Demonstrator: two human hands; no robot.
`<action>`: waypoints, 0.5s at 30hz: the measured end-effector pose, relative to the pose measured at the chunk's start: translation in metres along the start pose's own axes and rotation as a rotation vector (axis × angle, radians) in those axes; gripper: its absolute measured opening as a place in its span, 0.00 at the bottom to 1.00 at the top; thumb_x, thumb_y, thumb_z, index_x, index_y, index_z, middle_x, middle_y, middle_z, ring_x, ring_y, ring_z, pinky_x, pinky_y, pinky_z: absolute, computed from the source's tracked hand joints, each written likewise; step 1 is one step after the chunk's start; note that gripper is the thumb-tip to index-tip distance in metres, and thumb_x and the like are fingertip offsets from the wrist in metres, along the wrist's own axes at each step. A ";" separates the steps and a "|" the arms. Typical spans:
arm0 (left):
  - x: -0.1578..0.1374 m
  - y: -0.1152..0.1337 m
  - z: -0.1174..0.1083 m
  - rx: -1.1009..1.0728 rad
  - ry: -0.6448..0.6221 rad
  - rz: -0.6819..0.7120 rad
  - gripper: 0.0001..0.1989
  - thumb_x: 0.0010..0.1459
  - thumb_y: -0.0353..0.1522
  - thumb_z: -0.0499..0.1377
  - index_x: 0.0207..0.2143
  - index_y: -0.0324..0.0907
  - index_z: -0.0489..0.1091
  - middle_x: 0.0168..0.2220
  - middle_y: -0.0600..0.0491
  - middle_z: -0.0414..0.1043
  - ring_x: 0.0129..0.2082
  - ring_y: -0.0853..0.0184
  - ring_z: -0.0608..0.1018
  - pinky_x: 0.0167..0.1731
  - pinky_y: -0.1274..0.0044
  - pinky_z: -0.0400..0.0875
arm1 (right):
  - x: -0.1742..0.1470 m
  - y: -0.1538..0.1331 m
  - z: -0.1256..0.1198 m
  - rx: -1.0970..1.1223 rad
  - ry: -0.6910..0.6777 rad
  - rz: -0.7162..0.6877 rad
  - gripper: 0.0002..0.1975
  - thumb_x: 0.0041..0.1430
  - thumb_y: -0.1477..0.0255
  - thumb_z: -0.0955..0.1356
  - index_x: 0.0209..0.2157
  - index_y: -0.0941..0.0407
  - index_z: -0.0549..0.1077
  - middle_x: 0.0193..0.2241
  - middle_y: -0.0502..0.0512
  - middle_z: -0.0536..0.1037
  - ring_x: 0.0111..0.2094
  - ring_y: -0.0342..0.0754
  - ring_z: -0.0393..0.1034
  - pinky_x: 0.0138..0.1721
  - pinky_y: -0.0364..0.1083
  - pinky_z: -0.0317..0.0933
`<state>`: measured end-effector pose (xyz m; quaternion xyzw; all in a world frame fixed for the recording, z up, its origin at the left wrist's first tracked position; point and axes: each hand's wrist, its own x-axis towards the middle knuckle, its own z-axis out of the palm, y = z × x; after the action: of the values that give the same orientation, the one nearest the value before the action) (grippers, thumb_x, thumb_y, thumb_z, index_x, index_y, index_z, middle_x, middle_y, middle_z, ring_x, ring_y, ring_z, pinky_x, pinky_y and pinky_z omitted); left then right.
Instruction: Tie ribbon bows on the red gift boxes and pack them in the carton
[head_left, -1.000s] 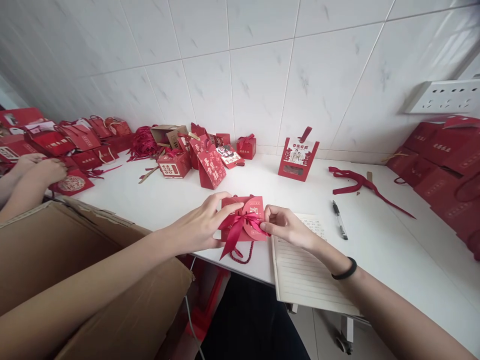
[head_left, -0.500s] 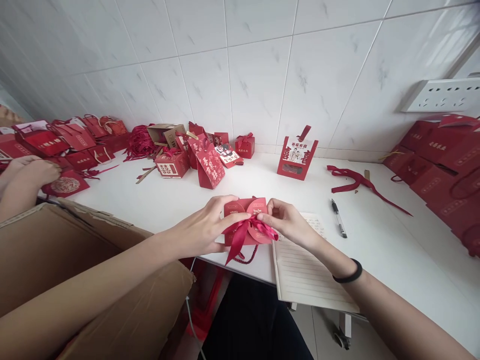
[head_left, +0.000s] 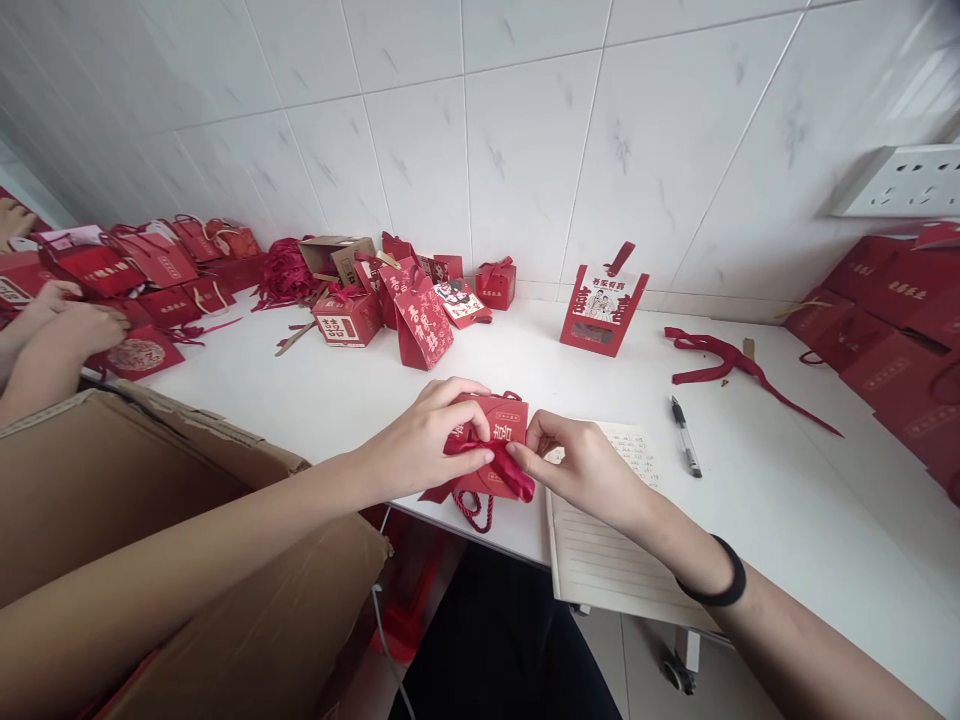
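Observation:
A small red gift box (head_left: 511,418) with pale lettering lies near the table's front edge. Dark red satin ribbon (head_left: 513,478) is gathered across its front in loops. From the left, my left hand (head_left: 431,440) pinches the ribbon between thumb and forefinger, its other fingers over the box's far left side. My right hand (head_left: 574,455) is closed on the ribbon at the right, thumb against the loop. A twisted red cord (head_left: 474,512) hangs in a loop at the box's near edge. The ribbon's knot is partly hidden by my fingers.
A lined notebook (head_left: 622,545) and a pen (head_left: 685,437) lie at right, beyond them loose ribbon (head_left: 712,350). A red box (head_left: 604,310) stands by the wall. Stacked boxes (head_left: 900,340) fill the right. A cardboard carton (head_left: 300,580) sits left, near another person's hands (head_left: 82,325).
My left thumb and forefinger have moved closer to the ribbon's middle. The ribbon tail that hung down in front now lies to the left. The view has shifted slightly.

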<state>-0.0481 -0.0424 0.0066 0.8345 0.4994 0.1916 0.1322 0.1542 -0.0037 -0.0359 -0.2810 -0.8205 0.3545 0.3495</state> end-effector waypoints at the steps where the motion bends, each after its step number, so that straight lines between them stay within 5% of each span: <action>1: 0.000 -0.001 0.000 -0.001 -0.008 0.013 0.05 0.54 0.34 0.58 0.33 0.42 0.67 0.52 0.51 0.58 0.55 0.60 0.61 0.54 0.66 0.60 | 0.000 -0.001 0.001 0.000 0.026 -0.014 0.12 0.61 0.66 0.64 0.25 0.56 0.61 0.22 0.49 0.69 0.22 0.43 0.63 0.25 0.41 0.59; 7: -0.002 -0.005 -0.002 -0.037 0.028 0.069 0.04 0.57 0.33 0.56 0.33 0.42 0.68 0.51 0.51 0.59 0.55 0.63 0.62 0.54 0.69 0.60 | -0.003 -0.004 0.003 -0.063 0.043 -0.154 0.07 0.63 0.67 0.63 0.37 0.56 0.67 0.27 0.51 0.71 0.25 0.44 0.65 0.29 0.43 0.61; 15: -0.003 -0.002 0.000 -0.048 0.051 0.055 0.02 0.55 0.31 0.57 0.31 0.42 0.69 0.51 0.50 0.59 0.54 0.63 0.63 0.54 0.70 0.59 | -0.002 -0.007 0.006 -0.012 0.030 -0.083 0.06 0.61 0.72 0.63 0.30 0.57 0.67 0.28 0.52 0.70 0.26 0.44 0.64 0.29 0.43 0.59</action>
<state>-0.0508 -0.0441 0.0050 0.8393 0.4748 0.2284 0.1339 0.1490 -0.0114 -0.0346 -0.2541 -0.8284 0.3303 0.3743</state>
